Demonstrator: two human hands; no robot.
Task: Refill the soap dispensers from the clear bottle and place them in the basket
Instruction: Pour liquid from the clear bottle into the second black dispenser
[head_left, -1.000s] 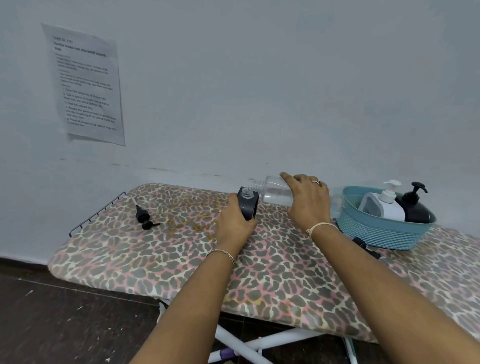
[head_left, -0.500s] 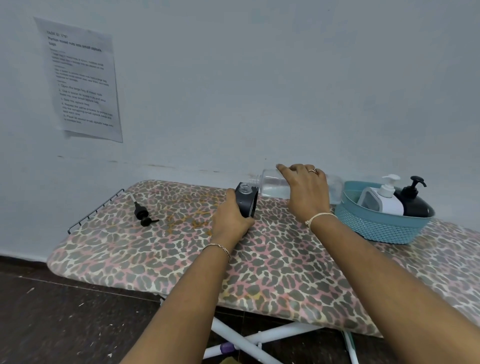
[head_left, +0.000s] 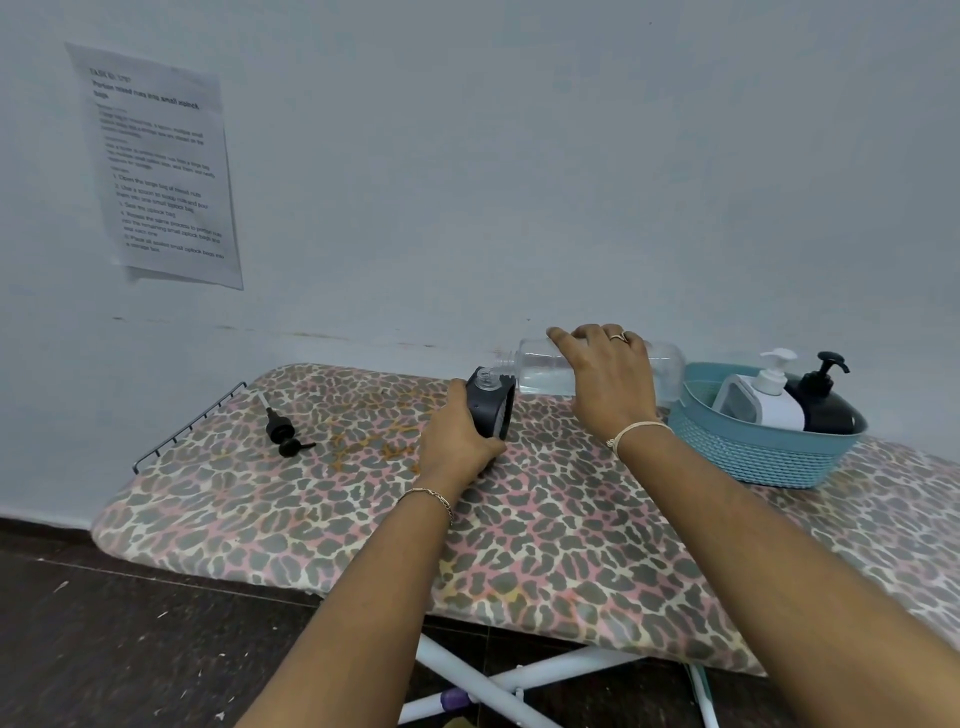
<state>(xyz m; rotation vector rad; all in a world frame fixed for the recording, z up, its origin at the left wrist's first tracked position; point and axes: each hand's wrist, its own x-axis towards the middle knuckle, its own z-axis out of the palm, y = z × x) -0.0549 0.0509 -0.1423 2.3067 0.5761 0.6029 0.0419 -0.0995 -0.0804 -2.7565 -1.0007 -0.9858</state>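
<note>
My left hand (head_left: 456, 441) grips a dark grey soap dispenser (head_left: 493, 410) that stands on the ironing board with its neck uncapped. My right hand (head_left: 608, 387) holds the clear bottle (head_left: 540, 370) tipped on its side, its open mouth right above the dispenser's neck. Clear liquid lies in the bottle. The dispenser's black pump head (head_left: 283, 434) lies loose on the board to the left. A teal basket (head_left: 763, 452) at the right holds a white dispenser (head_left: 763, 397) and a black dispenser (head_left: 823, 408).
The leopard-print ironing board (head_left: 545, 525) stands against a pale wall. A wire rack (head_left: 182, 428) edges its left end. A printed sheet (head_left: 161, 166) is stuck on the wall. White legs (head_left: 493, 680) cross below, over a dark floor.
The bottle stays tipped at the dispenser's neck, and the hands keep their grip. My head has moved a little, so the view has shifted slightly.
</note>
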